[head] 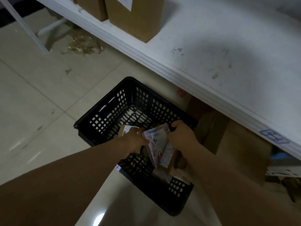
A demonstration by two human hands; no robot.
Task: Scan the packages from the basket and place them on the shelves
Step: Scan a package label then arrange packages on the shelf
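Note:
A black plastic basket (123,101) stands on the tiled floor in front of a white shelf (228,51). Both my hands reach into it. My left hand (132,141) and my right hand (181,133) hold a small cardboard package (158,145) with a white printed label, tilted on edge above the basket's floor. Another labelled package (126,128) lies behind my left hand. More brown packages (166,174) lie at the near end of the basket, partly hidden by my right forearm.
Two brown cardboard boxes (135,17) with white labels stand on the shelf at the upper left. Larger cardboard boxes (241,149) sit under the shelf to the right of the basket. A blue handwritten tag (273,138) marks the shelf edge. Scraps litter the floor (81,46) at upper left.

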